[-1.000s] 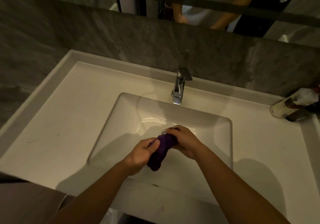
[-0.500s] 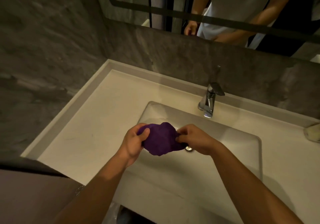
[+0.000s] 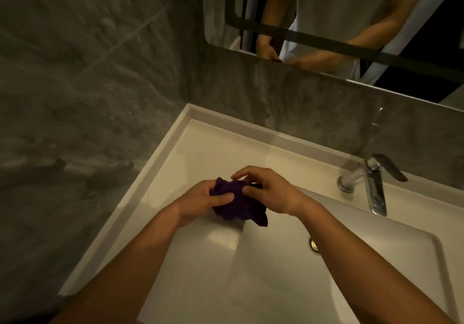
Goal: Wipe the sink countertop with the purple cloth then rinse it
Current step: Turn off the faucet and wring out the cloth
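Two bare hands hold one purple cloth [image 3: 238, 204] just left of the sink basin [image 3: 351, 261], over the flat white countertop [image 3: 226, 148] near the basin's left edge. Deep violet, almost black in the dim yellowish light, the cloth is bunched into a loose, crumpled wad with a nubby, terry-like surface, and one ragged corner hangs down toward the basin rim; whether it touches the countertop cannot be told. No label, brand or writing can be read on it or anywhere else in view. On the side away from the basin, the left hand [image 3: 200, 203] grips the cloth with its thumb pressed across the top and its fingers curled beneath. On the basin side, the right hand [image 3: 271, 190] pinches the upper folds with thumb and lower fingers, while its index finger is lifted and arched above the fabric. Smooth and glossy, the countertop has a raised lip running along its left and back edges, and the basin is a rounded rectangle sunk into it, with a small metal drain [image 3: 313, 244] partly hidden by the right forearm. Behind the basin stands a polished chrome faucet [image 3: 374, 185] with a flat lever handle. Grey, veined, stone-look walls [image 3: 88, 97] rise beyond the countertop, and above the basin a round-cornered mirror [image 3: 326, 10] reflects the person's pale shirt and arms.
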